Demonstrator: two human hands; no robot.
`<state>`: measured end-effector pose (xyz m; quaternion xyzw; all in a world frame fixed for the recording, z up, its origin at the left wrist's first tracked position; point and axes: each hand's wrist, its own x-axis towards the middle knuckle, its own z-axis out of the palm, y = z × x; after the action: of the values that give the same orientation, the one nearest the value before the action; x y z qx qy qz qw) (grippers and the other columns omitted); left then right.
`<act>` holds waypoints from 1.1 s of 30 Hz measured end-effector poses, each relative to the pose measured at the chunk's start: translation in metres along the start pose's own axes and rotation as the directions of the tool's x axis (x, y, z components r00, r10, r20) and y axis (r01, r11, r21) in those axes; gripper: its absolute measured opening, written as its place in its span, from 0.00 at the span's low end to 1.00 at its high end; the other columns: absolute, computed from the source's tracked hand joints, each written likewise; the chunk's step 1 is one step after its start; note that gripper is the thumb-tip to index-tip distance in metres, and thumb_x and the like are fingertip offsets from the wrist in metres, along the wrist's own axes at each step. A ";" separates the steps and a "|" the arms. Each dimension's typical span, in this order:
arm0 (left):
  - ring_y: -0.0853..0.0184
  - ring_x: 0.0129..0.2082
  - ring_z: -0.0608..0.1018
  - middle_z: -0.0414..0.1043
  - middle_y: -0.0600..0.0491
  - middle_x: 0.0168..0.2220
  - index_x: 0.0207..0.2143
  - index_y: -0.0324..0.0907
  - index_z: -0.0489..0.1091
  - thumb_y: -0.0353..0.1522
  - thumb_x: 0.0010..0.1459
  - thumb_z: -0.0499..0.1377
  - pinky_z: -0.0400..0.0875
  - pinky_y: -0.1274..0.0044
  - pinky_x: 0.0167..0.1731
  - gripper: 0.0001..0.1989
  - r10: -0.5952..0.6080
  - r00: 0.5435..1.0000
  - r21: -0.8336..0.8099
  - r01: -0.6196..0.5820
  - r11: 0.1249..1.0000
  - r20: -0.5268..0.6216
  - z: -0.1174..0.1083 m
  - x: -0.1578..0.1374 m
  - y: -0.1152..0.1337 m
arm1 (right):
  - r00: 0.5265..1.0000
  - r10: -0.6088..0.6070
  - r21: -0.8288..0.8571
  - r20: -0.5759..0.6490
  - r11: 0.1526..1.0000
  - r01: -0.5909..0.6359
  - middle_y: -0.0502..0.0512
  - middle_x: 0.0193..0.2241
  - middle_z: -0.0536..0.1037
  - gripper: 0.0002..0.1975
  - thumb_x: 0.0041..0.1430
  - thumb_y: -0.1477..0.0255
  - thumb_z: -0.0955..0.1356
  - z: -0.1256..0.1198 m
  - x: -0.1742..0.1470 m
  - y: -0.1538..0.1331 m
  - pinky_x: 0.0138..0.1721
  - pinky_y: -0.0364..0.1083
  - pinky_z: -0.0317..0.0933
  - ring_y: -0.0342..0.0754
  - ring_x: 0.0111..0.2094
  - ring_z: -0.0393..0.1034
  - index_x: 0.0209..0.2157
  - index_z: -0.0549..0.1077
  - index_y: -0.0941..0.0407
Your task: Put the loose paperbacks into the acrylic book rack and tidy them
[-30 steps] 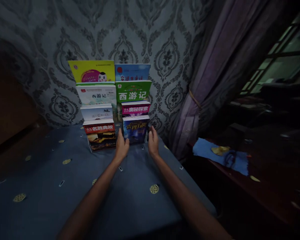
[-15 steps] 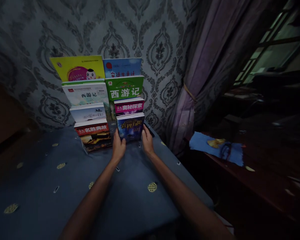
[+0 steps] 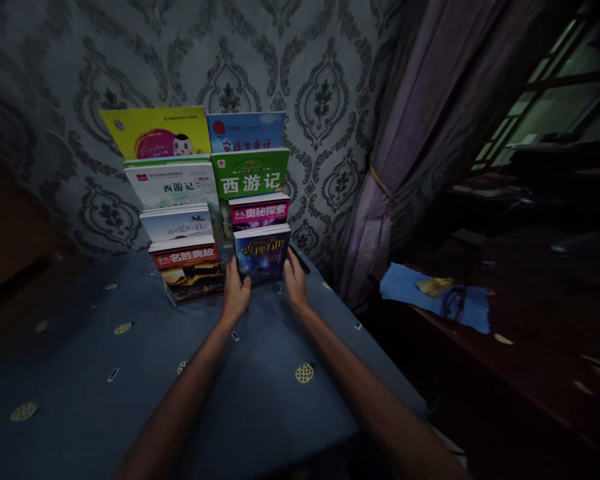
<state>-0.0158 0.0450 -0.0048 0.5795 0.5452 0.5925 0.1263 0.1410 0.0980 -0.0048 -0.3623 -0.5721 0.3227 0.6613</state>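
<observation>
A dark blue book (image 3: 263, 255) stands upright at the front of the right column of books. My left hand (image 3: 237, 291) presses on its left edge, and my right hand (image 3: 295, 280) is on its right edge, so the book is held between the two. Behind it rise a purple book (image 3: 259, 213), a green book (image 3: 253, 175) and a blue book (image 3: 247, 130). The left column has a red and black book (image 3: 187, 270) in front, then a pale book (image 3: 175, 225), a white book (image 3: 173, 188) and a yellow book (image 3: 155, 130). Whatever supports the books is mostly hidden.
A blue patterned cloth (image 3: 145, 393) covers the table. Patterned wallpaper (image 3: 325, 93) is close behind the books. To the right hang a tied purple curtain (image 3: 380, 180) and a dark red surface (image 3: 540, 373) bearing a blue cloth (image 3: 405, 287) with dark-framed glasses (image 3: 454, 303).
The view has shifted very slightly. Both hands stay on the sides of the dark blue book, and the books stand as before.
</observation>
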 end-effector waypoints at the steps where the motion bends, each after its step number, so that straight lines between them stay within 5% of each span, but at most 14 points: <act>1: 0.57 0.69 0.59 0.56 0.44 0.68 0.69 0.45 0.50 0.25 0.56 0.55 0.55 0.61 0.68 0.38 0.002 1.000 0.002 -0.002 1.000 -0.001 0.000 0.000 -0.001 | 1.000 -0.001 0.002 0.001 1.000 0.001 0.59 0.64 0.69 0.32 0.64 0.50 0.62 0.000 0.000 0.000 0.68 0.59 0.52 0.54 0.65 0.61 0.62 0.68 0.54; 18: 0.55 0.67 0.64 0.60 0.43 0.67 0.68 0.41 0.55 0.25 0.56 0.54 0.62 0.59 0.65 0.36 -0.095 0.993 -0.068 0.100 0.993 0.065 -0.009 -0.001 -0.011 | 1.000 -0.017 -0.035 -0.022 0.999 0.016 0.60 0.63 0.70 0.31 0.64 0.53 0.62 0.003 -0.012 0.013 0.67 0.59 0.51 0.54 0.65 0.62 0.62 0.68 0.55; 33: 0.58 0.65 0.67 0.65 0.43 0.64 0.65 0.39 0.60 0.22 0.55 0.51 0.60 0.61 0.67 0.33 -0.016 0.999 0.048 0.013 0.999 0.052 -0.020 -0.024 -0.008 | 0.996 -0.034 -0.203 -0.086 0.979 0.016 0.60 0.46 0.78 0.18 0.65 0.60 0.60 -0.006 -0.023 0.011 0.56 0.57 0.63 0.55 0.49 0.71 0.47 0.73 0.55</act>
<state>-0.0290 0.0194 -0.0187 0.5936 0.5597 0.5631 0.1311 0.1432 0.0836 -0.0268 -0.4346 -0.5764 0.2382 0.6498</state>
